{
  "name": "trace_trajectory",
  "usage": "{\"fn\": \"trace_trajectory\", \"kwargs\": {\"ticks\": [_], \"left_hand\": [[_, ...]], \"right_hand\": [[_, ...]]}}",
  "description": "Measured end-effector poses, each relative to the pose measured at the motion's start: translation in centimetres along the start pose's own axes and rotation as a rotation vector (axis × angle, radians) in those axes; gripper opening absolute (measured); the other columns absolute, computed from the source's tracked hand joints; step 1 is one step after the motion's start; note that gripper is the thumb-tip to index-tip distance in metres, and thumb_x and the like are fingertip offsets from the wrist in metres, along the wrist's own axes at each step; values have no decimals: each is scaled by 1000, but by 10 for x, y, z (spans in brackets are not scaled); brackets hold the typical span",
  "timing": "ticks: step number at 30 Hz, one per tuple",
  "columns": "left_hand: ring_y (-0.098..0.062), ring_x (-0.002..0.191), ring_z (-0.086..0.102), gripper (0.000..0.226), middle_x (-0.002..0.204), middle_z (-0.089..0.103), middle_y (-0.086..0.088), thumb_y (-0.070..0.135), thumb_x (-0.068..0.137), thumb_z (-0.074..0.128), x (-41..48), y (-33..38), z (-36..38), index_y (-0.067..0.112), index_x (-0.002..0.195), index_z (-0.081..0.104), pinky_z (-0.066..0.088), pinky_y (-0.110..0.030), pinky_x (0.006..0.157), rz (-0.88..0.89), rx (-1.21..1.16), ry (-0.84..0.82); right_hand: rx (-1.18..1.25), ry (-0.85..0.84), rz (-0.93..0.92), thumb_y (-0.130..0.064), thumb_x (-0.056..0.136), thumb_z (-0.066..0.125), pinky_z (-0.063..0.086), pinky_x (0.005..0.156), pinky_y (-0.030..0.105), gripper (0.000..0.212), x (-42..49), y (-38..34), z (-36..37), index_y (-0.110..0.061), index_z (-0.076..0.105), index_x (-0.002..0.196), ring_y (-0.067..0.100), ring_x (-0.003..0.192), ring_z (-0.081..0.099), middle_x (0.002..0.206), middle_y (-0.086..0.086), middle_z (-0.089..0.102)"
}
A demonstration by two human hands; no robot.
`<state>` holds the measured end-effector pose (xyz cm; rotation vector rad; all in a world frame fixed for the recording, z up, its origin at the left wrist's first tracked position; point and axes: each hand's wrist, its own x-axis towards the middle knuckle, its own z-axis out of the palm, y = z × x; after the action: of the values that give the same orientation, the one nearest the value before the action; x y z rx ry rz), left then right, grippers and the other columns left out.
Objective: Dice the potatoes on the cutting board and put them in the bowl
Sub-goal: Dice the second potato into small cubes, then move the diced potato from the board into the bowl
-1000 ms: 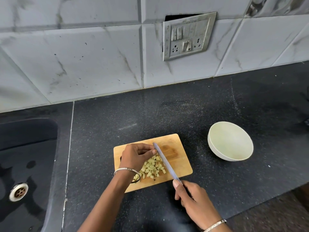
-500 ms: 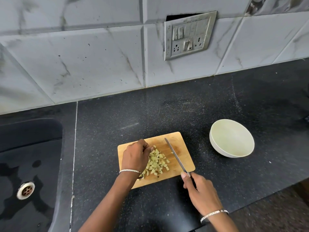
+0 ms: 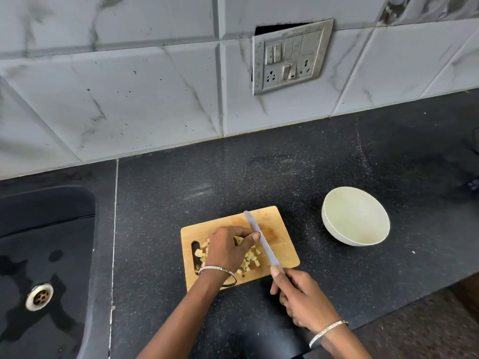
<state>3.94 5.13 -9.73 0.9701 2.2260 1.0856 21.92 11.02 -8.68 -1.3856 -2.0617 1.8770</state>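
On the speckled black stone desk (image 3: 259, 172), your rectangular light-wood cutting board (image 3: 282, 244) lies just in front of you, with a slot handle cut into its left end. A heap of small pale yellow potato cubes (image 3: 250, 257) sits on the board's left half, and every cube in view lies on the wood. Your left hand (image 3: 228, 250) arches over that heap. Its fingers curl down onto the cubes and its thumb stretches right until the tip meets the blade. Whether the fingers actually pinch any piece is hidden beneath the hand.

Your right hand (image 3: 303, 299) grips the handle of a long silver-bladed kitchen knife (image 3: 261, 239). The fingers wrap round the handle just off the board's near right corner, and the index finger is laid forward at the base of the blade. The blade runs diagonally across the board, with its tip near the far edge and its length just right of the heap. Thin silver bangles (image 3: 217, 269) circle both wrists.

A round cream-white bowl (image 3: 334, 229) stands on the desk to the right of the board, near it but apart from it. A black sink (image 3: 64, 216) with a round metal drain (image 3: 39, 296) is set in at the far left, with wet patches on its floor. Grey marble-patterned wall tiles (image 3: 129, 99) rise from the desk's back edge. A grimy metal switch-and-socket plate (image 3: 290, 57) hangs crooked on them, with a dark gap above it.
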Motion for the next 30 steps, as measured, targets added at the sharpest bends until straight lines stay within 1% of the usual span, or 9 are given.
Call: {"fn": "trace_trajectory", "kwargs": {"ticks": [6,8,10,12,16,23,26,28,30], "left_hand": [[14,70,56,10,81,71,20,22,84,72,7,0,-5,31,87,76,37,-3,60,-59,31,23],[11,67,55,9,81,71,20,25,82,74,9,-1,-10,33,86,76,34,-3,57,-64,116,34],[9,68,57,7,79,71,20,29,80,76,9,-4,-14,34,85,76,35,-5,57,-89,165,57],[6,69,60,6,79,72,19,29,82,74,6,-5,-16,34,86,76,41,-10,59,-106,176,91],[6,85,66,20,89,74,17,17,86,69,-3,-8,-18,31,99,74,53,-17,80,-111,33,99],[-1,74,68,30,79,73,12,4,83,67,-22,-16,-29,30,98,73,57,-26,75,-195,-162,199],[1,68,64,24,74,70,14,13,82,71,-30,-21,-36,34,94,72,52,-16,69,-211,-17,288],[-1,68,61,25,80,67,14,21,79,76,-34,-24,-42,32,100,70,52,-20,70,-236,109,285],[-4,73,59,47,94,62,9,31,72,82,-34,-29,-44,27,115,64,52,-26,74,-290,231,186]], "right_hand": [[29,-7,59,-60,89,50,25,39,20,52,8,3,-21,-12,60,70,14,39,33,50,1,41],[-160,133,-14,-57,91,48,38,46,28,48,14,9,-35,-18,62,68,13,43,47,48,-6,51],[-435,272,-71,-51,97,42,47,63,36,40,23,15,-48,-23,61,75,19,66,63,62,-6,64],[-654,379,-66,-46,100,35,42,66,38,33,31,20,-55,-21,52,85,31,85,65,79,2,68],[-833,462,-109,-34,100,39,32,60,35,19,47,24,-56,-17,41,93,33,86,65,89,9,65],[-1024,413,-79,-33,96,51,43,64,33,29,54,21,-50,-11,44,113,29,87,65,107,9,57],[-1118,411,-140,-33,88,64,49,65,36,30,48,12,-47,-7,57,102,31,82,63,97,11,60],[-1109,410,-270,-32,85,67,50,66,39,28,46,1,-44,-7,62,96,31,81,61,93,10,60],[-1000,300,-383,-36,89,62,49,76,33,29,48,-15,-38,-11,62,105,25,92,61,102,5,59]]}}
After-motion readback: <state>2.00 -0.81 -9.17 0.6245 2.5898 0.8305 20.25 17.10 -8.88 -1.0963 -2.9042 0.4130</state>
